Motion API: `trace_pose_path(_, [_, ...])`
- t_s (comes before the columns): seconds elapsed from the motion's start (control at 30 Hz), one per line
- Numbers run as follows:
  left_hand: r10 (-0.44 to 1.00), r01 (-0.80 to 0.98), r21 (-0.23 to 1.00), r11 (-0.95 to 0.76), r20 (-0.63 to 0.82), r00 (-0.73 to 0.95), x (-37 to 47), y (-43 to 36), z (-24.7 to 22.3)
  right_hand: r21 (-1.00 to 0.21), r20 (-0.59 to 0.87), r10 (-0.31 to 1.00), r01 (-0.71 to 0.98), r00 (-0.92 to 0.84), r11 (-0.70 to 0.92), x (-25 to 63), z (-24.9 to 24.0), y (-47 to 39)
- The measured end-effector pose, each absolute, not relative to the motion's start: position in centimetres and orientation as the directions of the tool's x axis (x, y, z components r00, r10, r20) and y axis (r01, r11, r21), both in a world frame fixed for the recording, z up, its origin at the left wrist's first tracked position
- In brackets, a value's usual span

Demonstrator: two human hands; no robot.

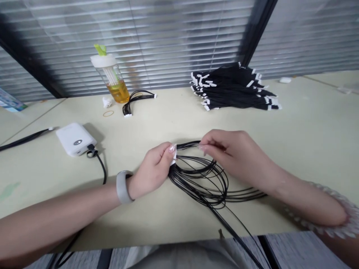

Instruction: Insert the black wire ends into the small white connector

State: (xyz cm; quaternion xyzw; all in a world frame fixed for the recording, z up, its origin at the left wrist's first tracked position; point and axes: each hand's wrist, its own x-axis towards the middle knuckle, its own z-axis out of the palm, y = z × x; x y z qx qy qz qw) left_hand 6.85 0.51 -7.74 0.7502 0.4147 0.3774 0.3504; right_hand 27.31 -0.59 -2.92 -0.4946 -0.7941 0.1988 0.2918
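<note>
My left hand [153, 169] is closed on white connectors [174, 152] at the end of a black cable bundle, its thumb pressed on top. Several loops of thin black cables [204, 190] spread right from there and lie on the table, some hanging over the front edge. A little to the right, my right hand [232, 151] pinches the upper strands between thumb and fingers. Its other fingers are curled.
A white power bank [76, 139] with a black cord is at the left. Behind stand a bottle of yellow liquid [119, 89], a short black harness [131, 102] and a pile of black cables with white connectors [235, 89]. Blinds [168, 41] line the back.
</note>
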Motion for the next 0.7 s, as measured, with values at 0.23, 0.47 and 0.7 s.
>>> trace_pose_path(0.23, [0.886,0.349,0.840,-0.415,0.284,0.367,6.84,0.44,-7.64,-0.575,0.206,0.904,0.701,-0.374,0.421,26.78,-2.76,-0.83])
trace_pose_path(0.47, [0.883,0.363,0.832,-0.420,0.283,0.374,6.86,0.41,-7.65,-0.592,0.174,0.896,0.684,-0.407,0.426,26.59,-2.93,-0.87])
trace_pose_path(0.7, [0.889,0.384,0.828,-0.408,0.266,0.372,6.95,0.35,-7.60,-0.590,0.174,0.885,0.674,-0.431,0.444,26.63,-2.96,-0.79])
